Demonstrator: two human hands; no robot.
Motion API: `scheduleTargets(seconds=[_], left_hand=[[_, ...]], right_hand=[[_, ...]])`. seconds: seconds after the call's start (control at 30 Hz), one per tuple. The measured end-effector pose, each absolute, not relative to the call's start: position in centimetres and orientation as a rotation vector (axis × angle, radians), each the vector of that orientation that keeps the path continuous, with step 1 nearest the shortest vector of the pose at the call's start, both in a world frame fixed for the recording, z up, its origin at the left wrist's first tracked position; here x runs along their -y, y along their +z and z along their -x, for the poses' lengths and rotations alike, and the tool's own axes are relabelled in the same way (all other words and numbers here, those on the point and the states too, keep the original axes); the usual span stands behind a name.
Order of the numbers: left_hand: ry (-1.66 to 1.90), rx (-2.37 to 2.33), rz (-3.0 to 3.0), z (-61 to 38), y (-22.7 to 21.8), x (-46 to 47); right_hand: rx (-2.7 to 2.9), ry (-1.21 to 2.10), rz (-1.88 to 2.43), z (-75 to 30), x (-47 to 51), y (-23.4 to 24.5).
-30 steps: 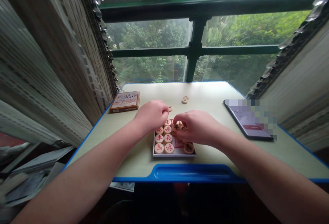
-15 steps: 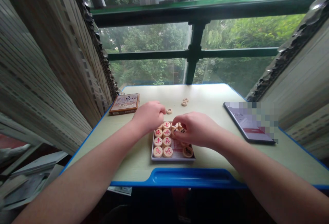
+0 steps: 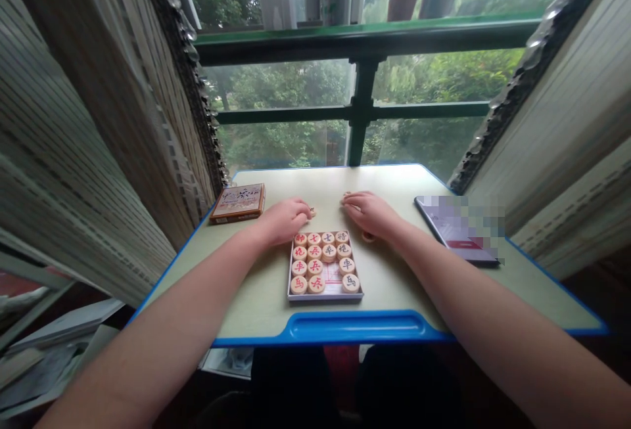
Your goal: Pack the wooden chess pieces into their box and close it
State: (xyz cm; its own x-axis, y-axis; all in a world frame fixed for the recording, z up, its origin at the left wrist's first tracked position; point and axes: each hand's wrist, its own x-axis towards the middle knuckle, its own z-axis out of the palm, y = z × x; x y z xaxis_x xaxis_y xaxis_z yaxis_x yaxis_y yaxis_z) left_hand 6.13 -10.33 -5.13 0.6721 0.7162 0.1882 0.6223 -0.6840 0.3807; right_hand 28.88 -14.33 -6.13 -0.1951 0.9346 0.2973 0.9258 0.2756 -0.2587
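A shallow white box point(image 3: 325, 297) holds several round wooden xiangqi pieces point(image 3: 314, 252), red characters on the left and black on the right. Bare floor of the box shows near its front middle. Beyond the box's left rear corner is my left hand point(image 3: 286, 220), its fingers curled, with the tips against a loose xiangqi piece point(image 3: 313, 211) on the table. My right hand point(image 3: 369, 212) reaches past the rear right corner, its fingertips bent down on another loose piece point(image 3: 346, 195), mostly covered. One more piece point(image 3: 367, 238) shows partly beneath that hand.
On the pale table point(image 3: 246, 320) a flat printed box point(image 3: 239, 202) lies at the left rear and a tablet or phone point(image 3: 456, 232) at the right. A blue tray groove point(image 3: 357, 327) edges the front. Curtains hang on both sides, with a green-framed window behind.
My right hand has left the box and moved back onto the loose pieces at the rear. A black piece now sits in the box's right column. The left hand stays by its loose piece.
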Motion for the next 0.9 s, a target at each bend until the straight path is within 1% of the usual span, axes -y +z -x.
scheduleTargets(seconds=[0.3, 0.43, 0.7, 0.8, 0.9], left_hand=[[0.379, -1.037, -2.713, -6.0, -5.3, 9.8], [0.405, -1.076, -2.722, -5.5, -5.1, 9.2], [0.395, -1.133, -2.753, -5.4, -5.4, 9.0], [0.384, -1.119, -2.773, -5.4, -5.4, 9.0], [0.385, -1.112, -2.737, -5.4, -5.4, 8.8]], right_hand=[[2.163, 0.016, 1.745, -29.5, 14.2, -6.2], [2.135, -0.006, 1.778, -29.6, 14.3, -5.8], [2.161, 0.097, 1.728, -29.4, 14.2, -5.8], [2.143, 0.066, 1.732, -29.1, 14.4, -5.6], [2.115, 0.023, 1.633, -28.9, 14.8, -5.2]])
